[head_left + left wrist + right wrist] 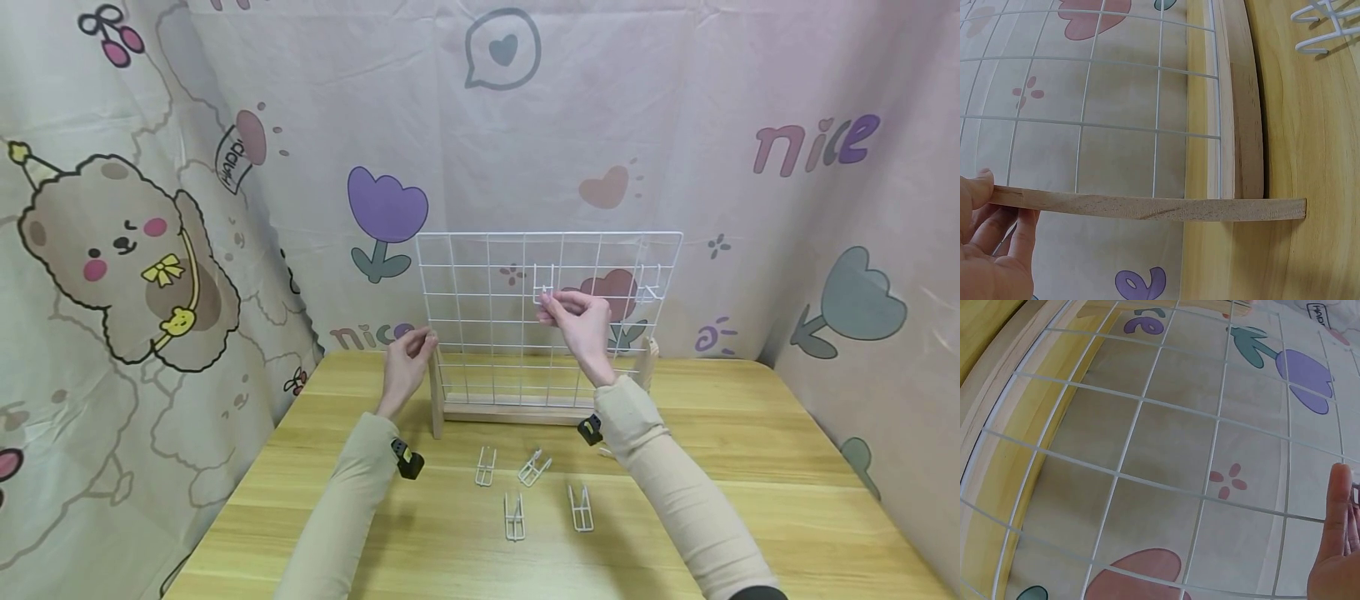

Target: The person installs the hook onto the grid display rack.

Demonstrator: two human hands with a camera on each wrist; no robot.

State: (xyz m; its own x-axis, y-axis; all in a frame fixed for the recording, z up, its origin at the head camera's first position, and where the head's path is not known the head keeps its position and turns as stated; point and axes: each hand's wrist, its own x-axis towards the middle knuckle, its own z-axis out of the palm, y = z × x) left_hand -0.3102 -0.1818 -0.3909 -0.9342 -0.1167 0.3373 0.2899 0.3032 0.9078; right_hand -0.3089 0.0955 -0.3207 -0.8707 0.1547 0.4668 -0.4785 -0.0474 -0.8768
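A white wire grid panel [506, 308] stands upright in a wooden base [517, 412] with side posts. With thumb on one side and fingers on the other, my left hand [406, 367] holds the top of the left wooden post [1147, 206]. My right hand [585, 325] pinches the lower end of a white wire hook [552, 275] against the grid's upper middle. Whether that hook's top is seated on a wire is too small to tell. A second white hook [649, 292] hangs at the grid's upper right. In the right wrist view, fingers [1338, 500] mostly hide the hook.
Several more white hooks lie on the wooden table [750, 467] before the stand, including one left hook [486, 468], one tilted hook [534, 468] and a front hook [514, 521]. Another hook is partly behind the right forearm [660, 467]. A patterned curtain [600, 108] hangs behind.
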